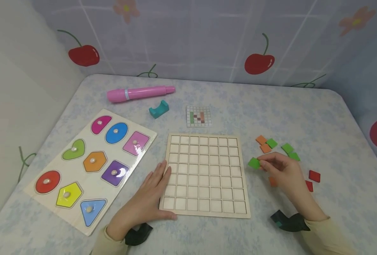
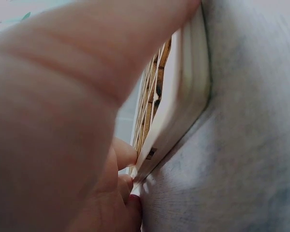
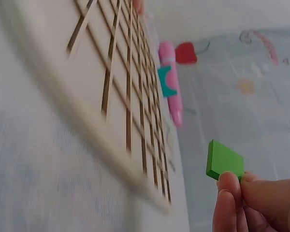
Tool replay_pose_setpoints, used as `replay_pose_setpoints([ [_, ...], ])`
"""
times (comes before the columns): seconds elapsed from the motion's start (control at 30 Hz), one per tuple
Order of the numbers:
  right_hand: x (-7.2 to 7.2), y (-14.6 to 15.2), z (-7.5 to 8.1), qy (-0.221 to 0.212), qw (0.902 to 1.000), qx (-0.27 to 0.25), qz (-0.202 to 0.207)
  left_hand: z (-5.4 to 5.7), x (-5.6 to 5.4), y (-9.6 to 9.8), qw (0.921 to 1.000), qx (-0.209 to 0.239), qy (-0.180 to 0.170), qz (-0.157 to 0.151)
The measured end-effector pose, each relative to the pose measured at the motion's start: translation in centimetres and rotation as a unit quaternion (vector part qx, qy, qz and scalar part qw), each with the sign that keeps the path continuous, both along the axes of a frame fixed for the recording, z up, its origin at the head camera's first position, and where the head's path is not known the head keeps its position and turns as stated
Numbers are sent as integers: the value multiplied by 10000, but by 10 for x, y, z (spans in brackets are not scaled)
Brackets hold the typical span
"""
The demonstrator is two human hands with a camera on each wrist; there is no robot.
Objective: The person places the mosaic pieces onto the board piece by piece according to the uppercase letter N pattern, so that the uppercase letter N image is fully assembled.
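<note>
My right hand (image 1: 282, 171) pinches a green square tile (image 1: 253, 163) between thumb and fingertips, just off the right edge of a wooden grid board (image 1: 204, 215). In the right wrist view the same green tile (image 3: 225, 160) is held up by one corner, apart from the board. My left hand (image 1: 147, 196) rests along the board's left edge with its fingers extended, the thumb at the near left corner. Up close in the left wrist view, the thumb (image 2: 87, 53) lies against the board's side (image 2: 191, 67). The grid's square cells hold no tiles.
Loose green (image 1: 287, 148), orange (image 1: 261, 140) and red tiles (image 1: 314, 176) lie right of the board. A small pattern card (image 1: 199, 122) is behind it, near a teal holder (image 1: 159, 109) and a pink wand-like cylinder (image 1: 143, 92). A knobbed shape puzzle (image 1: 76, 141) lies left.
</note>
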State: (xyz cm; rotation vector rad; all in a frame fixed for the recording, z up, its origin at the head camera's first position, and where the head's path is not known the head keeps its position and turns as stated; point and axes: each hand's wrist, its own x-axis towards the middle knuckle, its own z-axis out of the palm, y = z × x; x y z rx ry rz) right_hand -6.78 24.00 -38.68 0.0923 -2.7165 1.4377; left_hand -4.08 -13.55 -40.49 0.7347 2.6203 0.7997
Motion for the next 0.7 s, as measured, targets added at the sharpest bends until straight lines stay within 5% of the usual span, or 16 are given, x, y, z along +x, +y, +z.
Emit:
replay_pose_setpoints([
  [0.1, -3, -34, 6, -164, 9951, -781, 590, 0, 0, 0, 10000, -7, 1, 10],
  [0.2, -3, -70, 8, -660, 9773, -1519, 1318, 0, 0, 0, 10000, -18, 10, 5],
  [0.37, -2, -120, 0, -1292, 9516, -1927, 2015, -1, 0, 2, 10000, -52, 40, 15],
  [0.7, 4, -154, -16, -1211, 9527, -1619, 2268, -1, 0, 1, 10000, -60, 65, 34],
])
